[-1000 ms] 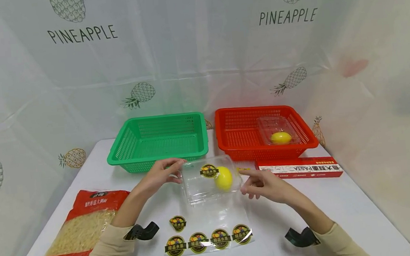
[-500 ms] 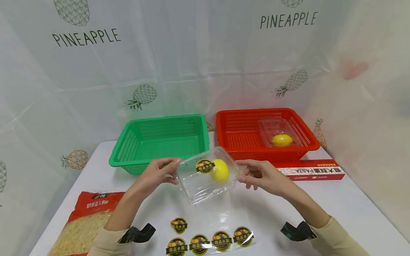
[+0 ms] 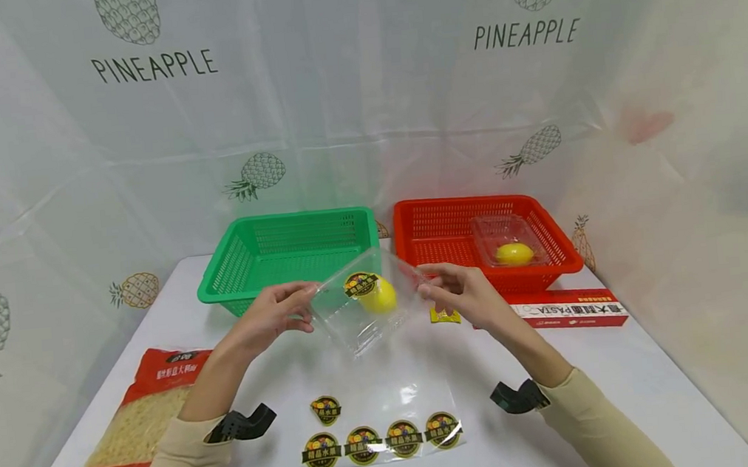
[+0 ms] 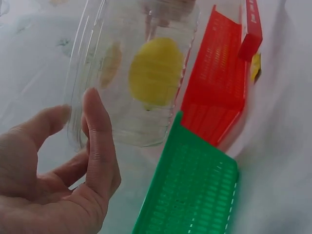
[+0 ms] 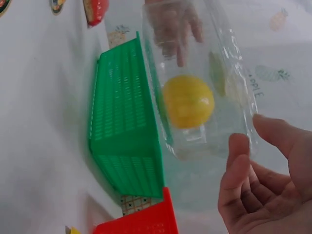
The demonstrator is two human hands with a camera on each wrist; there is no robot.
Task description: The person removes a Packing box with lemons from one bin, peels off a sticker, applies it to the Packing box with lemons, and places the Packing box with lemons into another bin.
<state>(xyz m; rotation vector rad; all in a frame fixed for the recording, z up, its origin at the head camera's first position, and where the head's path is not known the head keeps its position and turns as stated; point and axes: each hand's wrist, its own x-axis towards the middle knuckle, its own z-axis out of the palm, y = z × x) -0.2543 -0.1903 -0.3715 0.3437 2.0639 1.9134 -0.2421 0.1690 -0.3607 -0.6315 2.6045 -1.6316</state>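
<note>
A clear plastic fruit box (image 3: 348, 323) is held up and tilted above the table, with a yellow lemon (image 3: 381, 297) inside. On its lid sits a round black-and-gold sticker (image 3: 361, 284). My left hand (image 3: 279, 320) pinches the rim at the left corner between thumb and fingers. At the opposite corner, my right hand (image 3: 457, 293) pinches the rim likewise. Both wrist views show the lemon through the clear wall and each hand's thumb and fingers at the rim.
Behind stand a green basket (image 3: 312, 294) and a red basket (image 3: 485, 277), the red one with another boxed lemon (image 3: 514, 254). A pasta box (image 3: 571, 310), a yellow packet (image 3: 444, 315), a pasta bag (image 3: 140, 424) and a sticker sheet (image 3: 389, 403) lie on the table.
Both hands have lifted the fruit box slightly and turned it, so its right end rises and it hangs more diagonally. My right hand has moved up and left, uncovering the yellow packet.
</note>
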